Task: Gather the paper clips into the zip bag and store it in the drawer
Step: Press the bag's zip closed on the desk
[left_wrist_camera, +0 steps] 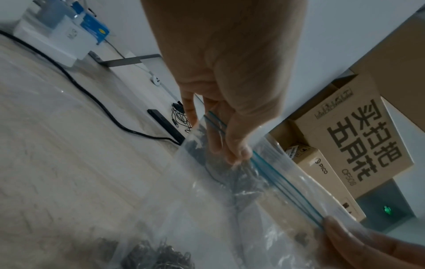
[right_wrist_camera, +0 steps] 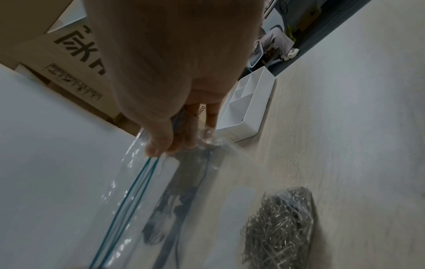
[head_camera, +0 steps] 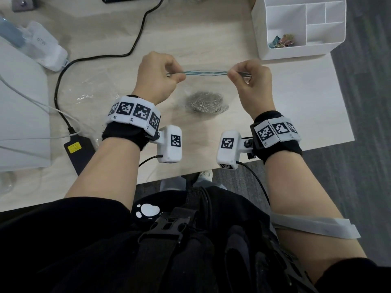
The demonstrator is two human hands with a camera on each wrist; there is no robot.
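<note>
A clear zip bag (head_camera: 206,85) with a blue seal strip (head_camera: 206,72) hangs upright over the wooden table, its bottom resting on the surface. A grey heap of paper clips (head_camera: 206,102) lies inside at the bottom, seen also in the right wrist view as paper clips (right_wrist_camera: 280,227). My left hand (head_camera: 156,75) pinches the left end of the seal strip (left_wrist_camera: 282,180). My right hand (head_camera: 250,77) pinches the right end of the strip (right_wrist_camera: 128,202). The strip is stretched between them, and its two sides look slightly apart in the middle.
A white divided organizer (head_camera: 300,26) stands at the back right with coloured clips (head_camera: 281,41) in one compartment. A black cable (head_camera: 101,58) and power brick (head_camera: 79,151) lie at left, by a crumpled plastic wrapper (head_camera: 91,89). Cardboard boxes (left_wrist_camera: 358,145) stand beyond the table.
</note>
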